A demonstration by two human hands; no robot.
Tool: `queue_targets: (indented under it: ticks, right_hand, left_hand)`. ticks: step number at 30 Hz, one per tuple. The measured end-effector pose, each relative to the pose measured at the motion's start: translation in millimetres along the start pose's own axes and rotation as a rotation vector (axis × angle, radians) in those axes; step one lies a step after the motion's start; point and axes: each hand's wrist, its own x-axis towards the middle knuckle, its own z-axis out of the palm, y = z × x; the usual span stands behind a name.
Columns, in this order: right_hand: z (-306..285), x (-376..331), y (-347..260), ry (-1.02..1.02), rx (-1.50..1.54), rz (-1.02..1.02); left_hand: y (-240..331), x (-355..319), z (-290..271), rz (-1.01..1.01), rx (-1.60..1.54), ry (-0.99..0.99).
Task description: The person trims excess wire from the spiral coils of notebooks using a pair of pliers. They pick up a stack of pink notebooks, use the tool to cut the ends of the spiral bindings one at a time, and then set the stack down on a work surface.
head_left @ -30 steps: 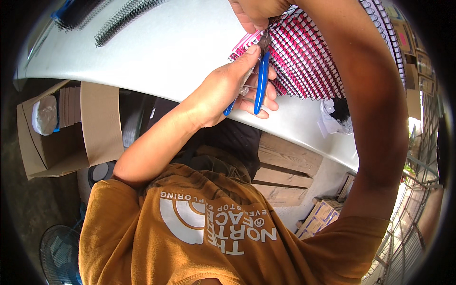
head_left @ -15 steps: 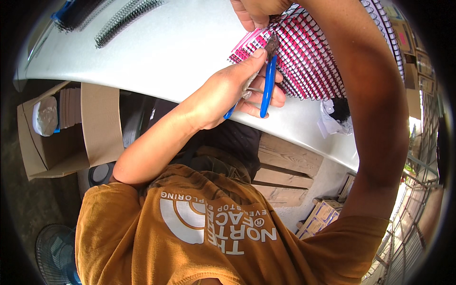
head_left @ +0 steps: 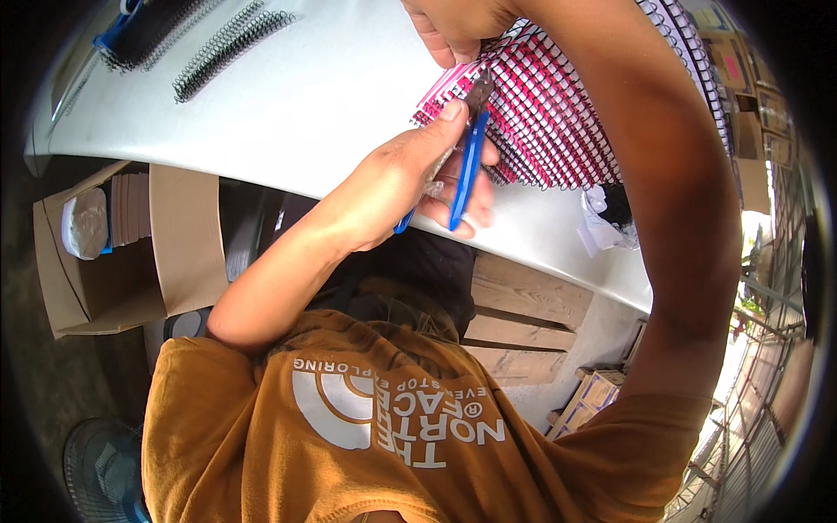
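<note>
Open cardboard box below the table, by its near-left corner. Loose black wire spiral coils on top, toward the left edge. Left hand wrapped round blue-handled pliers, handles spread, nose at the coil-bound pink-and-white stack. Right hand: fingertips bunched at the stack's left corner, can't tell if pinching wire. Stack sits toward the table's near edge, crumpled white plastic just beside it.
</note>
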Motion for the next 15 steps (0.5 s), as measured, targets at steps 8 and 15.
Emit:
queue_targets:
  ticks: [8,15]
  right_hand:
    - [-2.9,-2.7,3.9,-0.027,-0.023,-0.015]
    - [-3.9,-12.5,-4.0,0.003,-0.054,0.105]
  left_hand:
    - [2.3,8.3,-0.6,0.029,-0.060,-0.030]
    - [7.5,2.7,10.3,0.046,-0.079,-0.015]
